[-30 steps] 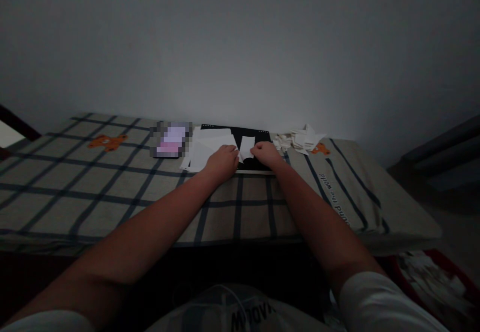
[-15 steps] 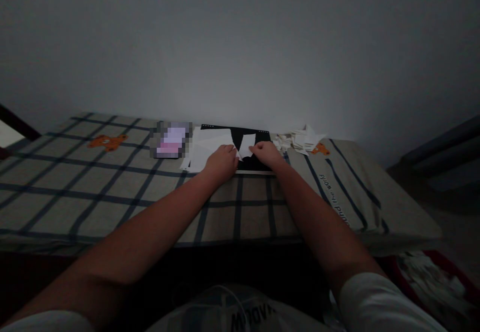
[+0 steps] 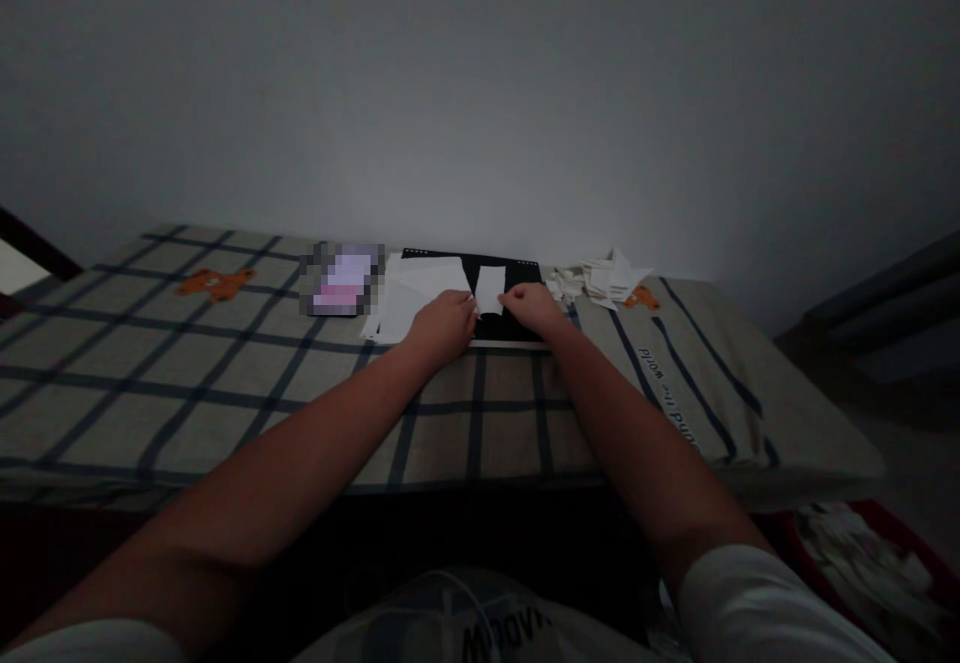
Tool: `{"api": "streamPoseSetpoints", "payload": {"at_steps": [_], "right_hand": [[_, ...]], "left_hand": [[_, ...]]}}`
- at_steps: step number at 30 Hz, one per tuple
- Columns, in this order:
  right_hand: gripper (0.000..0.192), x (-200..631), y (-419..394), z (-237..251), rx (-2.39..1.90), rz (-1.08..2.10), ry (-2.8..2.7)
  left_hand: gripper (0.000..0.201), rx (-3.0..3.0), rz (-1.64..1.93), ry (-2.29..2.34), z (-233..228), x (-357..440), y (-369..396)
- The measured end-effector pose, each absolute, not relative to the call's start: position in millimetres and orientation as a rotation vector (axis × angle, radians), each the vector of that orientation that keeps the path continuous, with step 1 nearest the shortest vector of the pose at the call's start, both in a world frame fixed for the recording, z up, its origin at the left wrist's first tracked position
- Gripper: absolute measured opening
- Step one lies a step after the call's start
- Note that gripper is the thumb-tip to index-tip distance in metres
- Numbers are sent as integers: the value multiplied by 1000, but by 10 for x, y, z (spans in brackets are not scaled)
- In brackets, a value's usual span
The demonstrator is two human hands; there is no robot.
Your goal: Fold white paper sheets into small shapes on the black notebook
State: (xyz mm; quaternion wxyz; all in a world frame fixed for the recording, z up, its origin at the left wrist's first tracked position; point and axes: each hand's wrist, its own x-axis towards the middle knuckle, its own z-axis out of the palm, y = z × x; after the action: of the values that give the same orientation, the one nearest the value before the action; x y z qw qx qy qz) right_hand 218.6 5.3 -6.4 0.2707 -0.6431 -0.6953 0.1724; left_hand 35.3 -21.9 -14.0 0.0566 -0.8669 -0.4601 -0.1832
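A small white paper piece (image 3: 490,290) stands between my two hands over a black board (image 3: 517,283) that lies on the checked bed cover (image 3: 225,363). My left hand (image 3: 444,322) pinches the paper's left lower edge. My right hand (image 3: 531,305) pinches its right edge. Larger white sheets (image 3: 409,293) lie on the board's left part, just beyond my left hand. The room is dim and the fingers are hard to make out.
A pile of folded white paper bits (image 3: 604,278) lies at the right of the board beside an orange bear print (image 3: 640,297). A blurred pink-white object (image 3: 343,280) sits left of the sheets. A red container with paper scraps (image 3: 862,553) stands on the floor at lower right.
The paper piece between my hands changed shape, from a splayed, pointed form to a compact upright rectangle. Both hands stayed in nearly the same place.
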Motion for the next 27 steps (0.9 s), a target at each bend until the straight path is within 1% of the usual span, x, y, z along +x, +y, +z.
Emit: {"api": "streamPoseSetpoints", "payload": {"at_steps": [2, 4, 14, 21, 27], "right_hand": [[31, 2181, 59, -69, -1736, 450, -1885], [32, 2180, 64, -71, -1738, 443, -1897], [20, 2194, 45, -49, -1784, 416, -1913], [32, 2209, 59, -76, -1686, 523, -1851], [22, 2217, 71, -83, -1673, 554, -1847]], "left_hand": [[32, -2641, -564, -1375, -148, 353, -209], [33, -2649, -572, -1362, -156, 353, -198], [34, -2630, -546, -1409, -165, 372, -193], [39, -2602, -491, -1366, -184, 360, -194], [40, -2617, -467, -1407, -143, 352, -208]]}}
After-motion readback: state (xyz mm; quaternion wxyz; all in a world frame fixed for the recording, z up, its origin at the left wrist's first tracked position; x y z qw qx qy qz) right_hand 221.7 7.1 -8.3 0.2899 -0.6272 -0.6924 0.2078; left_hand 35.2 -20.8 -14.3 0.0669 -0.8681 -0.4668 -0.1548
